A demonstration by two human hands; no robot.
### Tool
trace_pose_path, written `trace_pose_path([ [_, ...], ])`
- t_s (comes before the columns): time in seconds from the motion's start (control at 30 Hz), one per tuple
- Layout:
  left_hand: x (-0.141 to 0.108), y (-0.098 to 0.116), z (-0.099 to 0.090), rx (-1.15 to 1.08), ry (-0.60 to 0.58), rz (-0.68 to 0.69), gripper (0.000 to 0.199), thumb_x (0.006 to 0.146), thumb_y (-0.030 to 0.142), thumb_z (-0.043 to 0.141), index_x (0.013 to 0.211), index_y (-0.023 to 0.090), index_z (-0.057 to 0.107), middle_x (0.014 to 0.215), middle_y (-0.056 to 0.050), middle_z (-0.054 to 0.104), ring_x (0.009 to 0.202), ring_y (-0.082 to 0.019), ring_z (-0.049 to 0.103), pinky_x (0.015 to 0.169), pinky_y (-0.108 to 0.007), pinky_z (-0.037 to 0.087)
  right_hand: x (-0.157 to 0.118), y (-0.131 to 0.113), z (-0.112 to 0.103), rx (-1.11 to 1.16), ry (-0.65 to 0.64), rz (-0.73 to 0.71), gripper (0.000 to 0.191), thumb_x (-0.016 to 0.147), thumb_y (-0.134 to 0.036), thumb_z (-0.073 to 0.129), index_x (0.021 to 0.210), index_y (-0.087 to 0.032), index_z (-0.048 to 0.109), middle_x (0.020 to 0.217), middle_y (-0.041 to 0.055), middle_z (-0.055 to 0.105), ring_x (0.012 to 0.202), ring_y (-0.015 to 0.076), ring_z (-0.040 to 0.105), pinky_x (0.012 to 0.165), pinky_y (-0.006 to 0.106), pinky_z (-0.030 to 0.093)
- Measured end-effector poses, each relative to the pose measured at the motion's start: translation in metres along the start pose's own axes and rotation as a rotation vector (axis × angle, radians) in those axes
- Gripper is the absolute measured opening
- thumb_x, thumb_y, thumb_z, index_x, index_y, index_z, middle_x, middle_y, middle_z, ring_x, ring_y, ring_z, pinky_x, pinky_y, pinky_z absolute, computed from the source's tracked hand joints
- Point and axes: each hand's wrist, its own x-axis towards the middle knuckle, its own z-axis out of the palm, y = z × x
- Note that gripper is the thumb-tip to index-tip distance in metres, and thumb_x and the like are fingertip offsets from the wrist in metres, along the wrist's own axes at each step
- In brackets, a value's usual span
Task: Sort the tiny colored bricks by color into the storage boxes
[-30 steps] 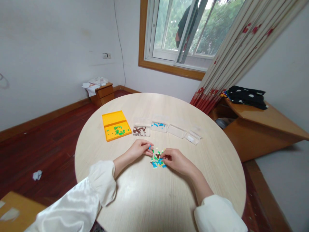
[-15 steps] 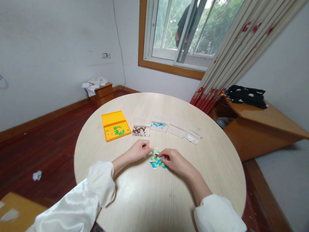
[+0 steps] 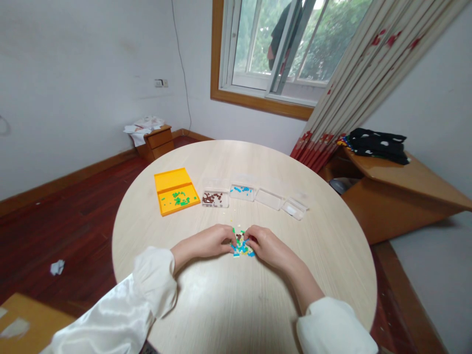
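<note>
My left hand (image 3: pixel 217 241) and right hand (image 3: pixel 268 244) flank the mixed-colour pieces (image 3: pixel 242 249), on table (image 3: pixel 221 305) between them. Fingers curled at pile edges; can't tell if pinching any. Beyond: brown pieces (image 3: pixel 213 198), yellow box (image 3: pixel 168 180), blue pieces (image 3: pixel 246 190).

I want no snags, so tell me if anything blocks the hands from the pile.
Nothing visible does: the left hand is at the left edge of the pile, the right hand at its right. The yellow box and clear boxes stand beyond.
</note>
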Motion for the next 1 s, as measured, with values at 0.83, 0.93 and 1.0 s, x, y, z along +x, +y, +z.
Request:
trace_pose_path([
  [0.83, 0.008, 0.008, -0.009, -1.613, 0.111, -0.67, 0.034, 0.093, 0.025, 0.032, 0.075, 0.009, 0.057, 0.068, -0.007, 0.06, 0.052, -0.008, 0.047, 0.051, -0.02, 0.039, 0.007, -0.013, 0.007, 0.254, 0.393, -0.118, 0.015, 0.085, -0.02, 0.049, 0.081, -0.018, 0.063, 0.08, 0.0051, 0.064, 0.074, 0.0151, 0.057, 0.071, 0.027, 0.044],
  [0.93, 0.011, 0.009, -0.004, -1.617, 0.095, -0.685, 0.033, 0.091, 0.029, 0.038, 0.072, 0.009, 0.056, 0.063, -0.007, 0.058, 0.049, -0.008, 0.047, 0.048, -0.02, 0.037, 0.01, -0.017, 0.014, 0.351, 0.403, -0.103, 0.018, 0.084, -0.023, 0.051, 0.091, -0.017, 0.066, 0.085, 0.0072, 0.066, 0.077, 0.0158, 0.058, 0.073, 0.029, 0.046],
  [1.0, 0.012, 0.006, -0.002, -1.604, 0.132, -0.651, 0.032, 0.088, 0.027, 0.042, 0.062, 0.012, 0.05, 0.05, 0.0, 0.047, 0.041, -0.006, 0.037, 0.041, -0.018, 0.028, 0.013, -0.019, 0.019, 0.487, 0.468, -0.024, 0.022, 0.082, -0.026, 0.053, 0.097, -0.017, 0.066, 0.092, 0.0086, 0.066, 0.083, 0.0172, 0.059, 0.079, 0.032, 0.047],
])
